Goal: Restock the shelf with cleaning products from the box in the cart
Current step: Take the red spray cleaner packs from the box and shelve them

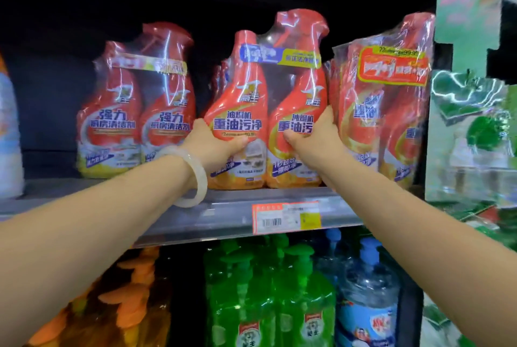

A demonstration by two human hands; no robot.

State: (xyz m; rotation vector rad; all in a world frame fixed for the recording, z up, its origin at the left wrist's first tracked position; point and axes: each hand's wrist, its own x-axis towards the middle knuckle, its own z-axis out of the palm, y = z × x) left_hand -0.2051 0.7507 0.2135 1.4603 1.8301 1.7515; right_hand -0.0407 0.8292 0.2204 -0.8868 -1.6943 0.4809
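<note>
hands grip the middle twin-pack (pixel 265 111) from both sides, left hand (pixel 215 141) and right hand (pixel 313 137) with fingers curled round its lower body, base on the shelf (pixel 223 206); should slide it back squarely between neighbouring packs.

Shrink-wrapped twin pack of spray bottles (pixel 265 111): red-orange, blue lettering, yellow-orange base, blue and yellow top band. Neighbouring pack's sticker (pixel 393 67): red, yellow border. Shelf price tag (pixel 285 218): orange-red frame, white, yellow patch. Pump bottles below (pixel 268 299): green; bracelet (pixel 193 176) milky white.
</note>
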